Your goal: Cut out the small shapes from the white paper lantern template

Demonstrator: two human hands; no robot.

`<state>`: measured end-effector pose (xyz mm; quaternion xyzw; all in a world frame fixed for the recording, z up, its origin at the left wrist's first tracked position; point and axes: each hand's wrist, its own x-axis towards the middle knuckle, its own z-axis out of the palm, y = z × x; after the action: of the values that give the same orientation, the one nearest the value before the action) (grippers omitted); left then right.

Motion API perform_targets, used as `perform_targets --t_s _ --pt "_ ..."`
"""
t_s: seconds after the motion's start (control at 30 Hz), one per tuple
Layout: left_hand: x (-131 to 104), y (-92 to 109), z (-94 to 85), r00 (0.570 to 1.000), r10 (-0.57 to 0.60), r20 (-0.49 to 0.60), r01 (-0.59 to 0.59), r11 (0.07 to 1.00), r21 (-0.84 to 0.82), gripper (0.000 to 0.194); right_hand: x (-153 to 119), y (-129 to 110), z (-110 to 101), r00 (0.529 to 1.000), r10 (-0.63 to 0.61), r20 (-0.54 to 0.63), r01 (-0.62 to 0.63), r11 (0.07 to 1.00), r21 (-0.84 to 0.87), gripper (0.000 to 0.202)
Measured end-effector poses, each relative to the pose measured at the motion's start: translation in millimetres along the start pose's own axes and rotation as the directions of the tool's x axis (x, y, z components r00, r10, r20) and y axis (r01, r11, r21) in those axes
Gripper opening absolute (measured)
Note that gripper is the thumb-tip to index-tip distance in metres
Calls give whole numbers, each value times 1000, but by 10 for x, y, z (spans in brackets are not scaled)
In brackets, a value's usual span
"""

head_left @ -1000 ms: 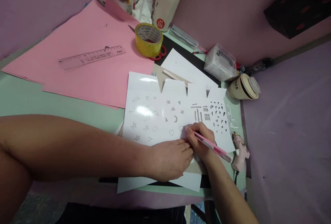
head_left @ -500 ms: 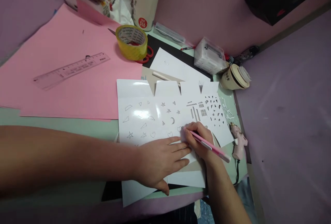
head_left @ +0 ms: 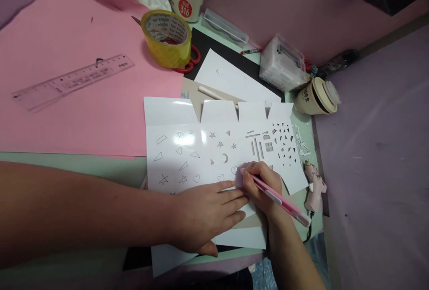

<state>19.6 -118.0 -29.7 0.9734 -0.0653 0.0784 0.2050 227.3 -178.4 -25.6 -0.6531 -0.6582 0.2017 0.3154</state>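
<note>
A: what's the right hand (head_left: 259,185) doing?
B: fingers clenched around a pink craft knife (head_left: 275,197), tip on the white card (head_left: 187,151) at lower centre, by the little hearts.
A: and the left hand (head_left: 204,216)?
B: fingers spread flat, pressing the card onto the surface. Tape roll (head_left: 166,37) sits upper centre on pink paper (head_left: 83,98).

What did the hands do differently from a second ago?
Very little. The left hand slid slightly down the white card and spread its fingers flat. The right hand still grips the pink knife, its tip at the same little heart. Tape roll and ruler stayed put; only the camera shifted.
</note>
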Motion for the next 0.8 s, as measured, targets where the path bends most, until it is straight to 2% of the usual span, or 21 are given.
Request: perform_targets --t_s 0.17,0.37,0.5,0.8 --pt "-1 4 9 1000 8 4 -8 1000 17 78 -5 -66 4 1000 23 -18 -23 999 -36 22" --pt "13 -5 6 999 21 -35 -20 1000 22 78 -93 -214 108 981 147 -129 -163 978 -127 16" --pt "23 -4 -11 998 27 -62 -25 999 22 76 -140 -183 185 968 124 -220 -156 978 -138 19" --pt "19 1 -37 998 22 -60 -21 1000 18 74 -148 -100 204 967 114 -226 -142 983 -114 18"
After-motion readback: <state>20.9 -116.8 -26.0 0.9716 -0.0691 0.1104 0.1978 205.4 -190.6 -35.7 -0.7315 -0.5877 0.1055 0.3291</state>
